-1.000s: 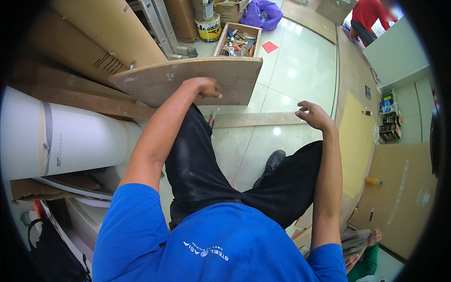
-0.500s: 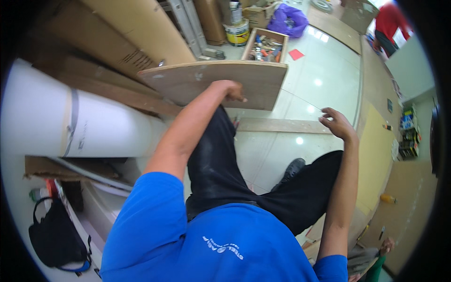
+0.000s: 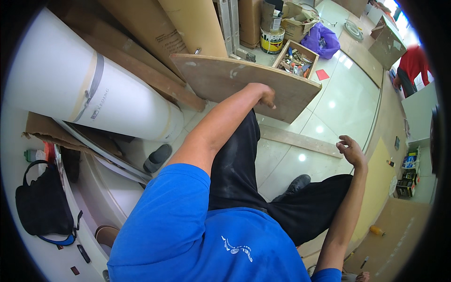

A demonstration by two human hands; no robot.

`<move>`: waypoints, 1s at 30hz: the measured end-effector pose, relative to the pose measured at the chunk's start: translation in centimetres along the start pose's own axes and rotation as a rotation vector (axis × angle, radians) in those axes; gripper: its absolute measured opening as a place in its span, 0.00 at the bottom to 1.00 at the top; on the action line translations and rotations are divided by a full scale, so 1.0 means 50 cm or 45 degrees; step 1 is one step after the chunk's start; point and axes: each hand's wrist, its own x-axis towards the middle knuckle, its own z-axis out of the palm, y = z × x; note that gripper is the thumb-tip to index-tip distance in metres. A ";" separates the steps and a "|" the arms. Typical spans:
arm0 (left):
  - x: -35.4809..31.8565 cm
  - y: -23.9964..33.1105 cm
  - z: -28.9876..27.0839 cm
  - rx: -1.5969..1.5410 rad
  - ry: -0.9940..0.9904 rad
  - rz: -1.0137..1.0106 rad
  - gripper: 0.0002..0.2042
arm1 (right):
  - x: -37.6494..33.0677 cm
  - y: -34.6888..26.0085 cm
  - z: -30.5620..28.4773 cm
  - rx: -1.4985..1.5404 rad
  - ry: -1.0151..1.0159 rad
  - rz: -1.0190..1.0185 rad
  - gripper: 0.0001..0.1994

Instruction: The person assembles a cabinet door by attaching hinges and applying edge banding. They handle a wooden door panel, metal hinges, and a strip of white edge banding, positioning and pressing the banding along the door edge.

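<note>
My left hand (image 3: pixel 267 96) hangs from a bent wrist in front of a brown plywood panel (image 3: pixel 225 77), above my left knee. Its fingers droop, partly turned from sight, with one fingertip apart, and nothing shows in them. Whether the hand touches the panel cannot be told. The panel stands on edge on the tiles. Over my right knee my right hand (image 3: pixel 351 150) is open, its fingers loosely bent and apart, holding nothing. A flat wooden strip (image 3: pixel 300 142) lies on the floor between the two hands.
Behind the panel are a wooden tool box (image 3: pixel 295 60), a paint can (image 3: pixel 272 40) and a purple bag (image 3: pixel 321 40). At left lie a large white roll (image 3: pixel 127 96), a dark shoe (image 3: pixel 158 158) and a black bag (image 3: pixel 43 199). A person in red (image 3: pixel 413 68) bends at far right.
The view has turned, so the panel, tool box and floor sit farther right. A shoe by the white roll has come into view. Both hands keep nearly the same pose.
</note>
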 end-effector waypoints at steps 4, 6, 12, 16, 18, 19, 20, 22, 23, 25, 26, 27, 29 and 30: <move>-0.005 -0.006 -0.002 -0.054 0.050 0.050 0.30 | 0.000 -0.003 0.006 -0.022 -0.032 0.041 0.26; -0.011 -0.004 -0.002 -0.093 0.066 0.063 0.31 | -0.002 -0.005 0.007 0.003 -0.038 0.078 0.26; -0.033 0.007 -0.010 0.009 0.091 0.075 0.28 | -0.005 -0.003 0.004 -0.060 -0.033 0.023 0.25; -0.032 0.001 -0.010 0.018 0.074 0.069 0.26 | 0.002 0.007 0.005 -0.040 -0.028 0.031 0.25; -0.027 -0.004 -0.004 -0.057 0.112 0.092 0.30 | 0.004 0.011 0.006 -0.085 -0.035 0.019 0.26; -0.025 -0.006 -0.002 -0.070 0.108 0.097 0.30 | 0.006 0.013 0.008 -0.118 -0.027 -0.009 0.26; -0.020 -0.006 0.000 -0.075 0.098 0.096 0.29 | 0.003 0.015 0.007 -0.148 -0.009 0.005 0.27; -0.016 -0.006 0.002 -0.040 0.134 0.119 0.28 | -0.001 0.017 0.006 -0.101 -0.003 0.045 0.27; -0.016 -0.005 0.001 -0.003 0.129 0.135 0.28 | -0.006 0.019 0.005 -0.130 0.006 0.033 0.28; -0.022 -0.002 -0.003 0.009 0.116 0.154 0.27 | -0.009 0.014 0.004 -0.150 -0.001 0.057 0.28; -0.028 -0.001 -0.006 -0.006 0.106 0.146 0.27 | -0.012 0.012 0.003 -0.144 -0.005 0.079 0.28; -0.033 0.001 -0.008 -0.016 0.092 0.124 0.27 | -0.013 0.009 0.003 -0.121 -0.012 0.086 0.28; -0.043 0.005 -0.010 0.011 0.086 0.134 0.27 | -0.015 0.003 0.004 -0.088 -0.016 0.115 0.28; -0.046 0.007 -0.011 0.032 0.092 0.143 0.27 | -0.015 0.002 0.004 -0.105 -0.001 0.091 0.27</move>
